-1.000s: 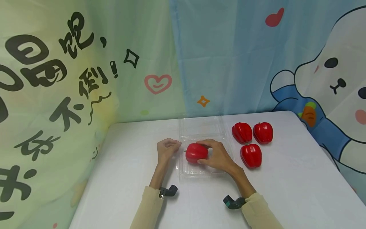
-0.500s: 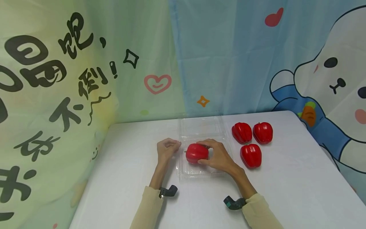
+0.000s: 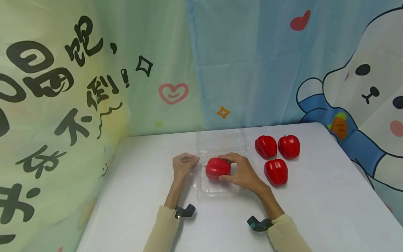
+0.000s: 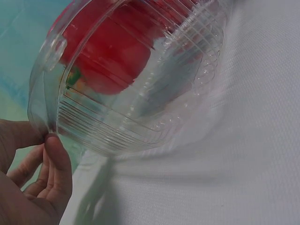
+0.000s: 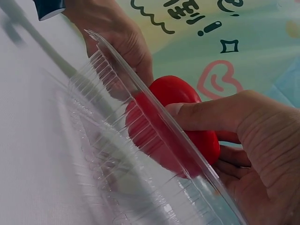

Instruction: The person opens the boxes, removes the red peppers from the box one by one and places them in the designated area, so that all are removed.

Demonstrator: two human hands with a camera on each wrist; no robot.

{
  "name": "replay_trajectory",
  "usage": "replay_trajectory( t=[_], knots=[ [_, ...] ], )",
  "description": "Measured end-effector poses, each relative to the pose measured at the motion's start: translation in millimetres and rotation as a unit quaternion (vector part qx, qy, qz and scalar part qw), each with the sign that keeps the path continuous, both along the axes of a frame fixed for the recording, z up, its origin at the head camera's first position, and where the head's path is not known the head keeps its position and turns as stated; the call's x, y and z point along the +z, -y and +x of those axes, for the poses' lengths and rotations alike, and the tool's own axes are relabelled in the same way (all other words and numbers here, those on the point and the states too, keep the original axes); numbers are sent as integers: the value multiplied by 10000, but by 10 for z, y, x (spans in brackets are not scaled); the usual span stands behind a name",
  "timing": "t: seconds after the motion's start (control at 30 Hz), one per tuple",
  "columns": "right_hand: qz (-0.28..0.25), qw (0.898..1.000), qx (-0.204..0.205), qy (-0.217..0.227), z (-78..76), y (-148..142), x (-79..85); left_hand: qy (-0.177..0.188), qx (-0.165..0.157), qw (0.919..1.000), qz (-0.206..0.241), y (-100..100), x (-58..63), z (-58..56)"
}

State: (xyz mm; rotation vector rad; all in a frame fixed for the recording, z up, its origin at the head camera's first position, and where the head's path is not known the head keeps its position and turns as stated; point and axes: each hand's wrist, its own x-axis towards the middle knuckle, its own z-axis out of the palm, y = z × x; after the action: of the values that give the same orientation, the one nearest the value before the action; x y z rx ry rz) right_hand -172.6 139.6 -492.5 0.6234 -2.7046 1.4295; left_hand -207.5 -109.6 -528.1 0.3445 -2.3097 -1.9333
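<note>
In the head view a clear plastic clamshell container (image 3: 214, 190) lies with its lid folded back, away from me. My left hand (image 3: 184, 165) pinches its left rim; the left wrist view shows thumb and forefinger on the edge of the clear container (image 4: 136, 136). My right hand (image 3: 240, 172) grips a red bell pepper (image 3: 217, 168) in the container's near half, thumb on the near side and fingers on the far side. The pepper lies on its side, stem pointing left. In the right wrist view the container wall partly covers the red bell pepper (image 5: 176, 91).
Three more red bell peppers stand right of the container: one at the back (image 3: 266, 147), one farther right (image 3: 289, 147), one nearer (image 3: 276, 172). A white cloth covers the table (image 3: 135, 196). A printed curtain (image 3: 151, 94) hangs behind and to the left.
The bell pepper and my right hand have shifted very slightly to the right. My left hand keeps its pinch on the container's rim, and the other peppers stay put.
</note>
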Motion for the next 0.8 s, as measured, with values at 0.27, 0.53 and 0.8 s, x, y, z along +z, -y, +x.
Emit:
replay_trajectory(
  t=[0.27,0.53,0.8],
  knots=[
    [-62,9999,-12,-81,6,-28,-21,-6,1,10000,-98,-4,9,5],
    [-108,9999,-33,-119,28,-54,-27,43,41,9999,106,-6,15,14],
    [-140,9998,-43,-134,41,-73,-3,-41,49,9999,148,-9,18,7]
  ],
)
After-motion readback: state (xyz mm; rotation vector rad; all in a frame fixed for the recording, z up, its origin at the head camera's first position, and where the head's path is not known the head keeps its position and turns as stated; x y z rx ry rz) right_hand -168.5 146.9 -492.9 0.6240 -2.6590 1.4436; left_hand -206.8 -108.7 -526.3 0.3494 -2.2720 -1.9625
